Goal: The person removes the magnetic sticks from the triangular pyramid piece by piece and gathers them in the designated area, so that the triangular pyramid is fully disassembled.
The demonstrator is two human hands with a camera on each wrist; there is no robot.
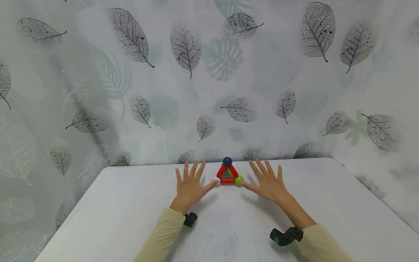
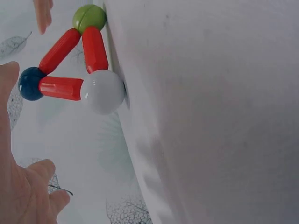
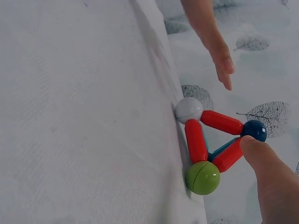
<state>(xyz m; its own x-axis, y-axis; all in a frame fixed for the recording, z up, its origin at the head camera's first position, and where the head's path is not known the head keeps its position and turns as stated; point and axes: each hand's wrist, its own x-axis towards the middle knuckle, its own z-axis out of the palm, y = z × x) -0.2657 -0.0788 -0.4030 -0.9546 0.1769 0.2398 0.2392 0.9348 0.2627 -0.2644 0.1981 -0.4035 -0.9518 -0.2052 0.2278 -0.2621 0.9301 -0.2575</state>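
A triangle of red rods (image 1: 227, 180) joined by balls stands on the white table, between my two hands. Its dark blue ball (image 1: 227, 161) is at the top, the green ball (image 1: 239, 181) at the lower right. A white ball (image 2: 103, 92) forms the lower left corner, largely hidden by my thumb in the head view. Behind the front rods, a blue-looking rod (image 3: 222, 150) shows partly in the right wrist view. My left hand (image 1: 190, 187) is spread, its thumb tip overlapping the white ball. Fingers fanned, my right hand (image 1: 270, 183) has its thumb tip beside the green ball.
The white tabletop (image 1: 137, 211) reaches back to a hanging curtain (image 1: 183, 91) printed with leaves, close behind the triangle. Black wrist straps with camera mounts (image 1: 286, 236) sit at both sleeve cuffs.
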